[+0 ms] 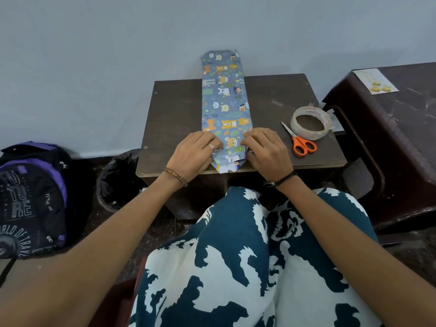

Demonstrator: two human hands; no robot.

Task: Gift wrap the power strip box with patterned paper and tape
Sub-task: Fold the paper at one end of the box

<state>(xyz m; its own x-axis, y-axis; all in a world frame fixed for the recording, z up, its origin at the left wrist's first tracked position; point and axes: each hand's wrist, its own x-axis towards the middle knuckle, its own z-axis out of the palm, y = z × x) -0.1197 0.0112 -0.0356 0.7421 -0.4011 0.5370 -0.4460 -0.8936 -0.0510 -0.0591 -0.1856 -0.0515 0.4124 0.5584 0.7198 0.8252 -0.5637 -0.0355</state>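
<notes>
Two hands work the near end of the wrapped box (225, 107), which lies lengthwise on the tabletop (179, 109), far end overhanging. Left hand (195, 153) and right hand (265, 149) press curled fingers onto the patterned paper's folded flaps. Tape roll (311, 123) and orange scissors (299, 141) lie just right.

Camera: worn on head, single view.
Facing: forward and down, over the lap onto the table (179, 119).
Nearness: arm's reach.
</notes>
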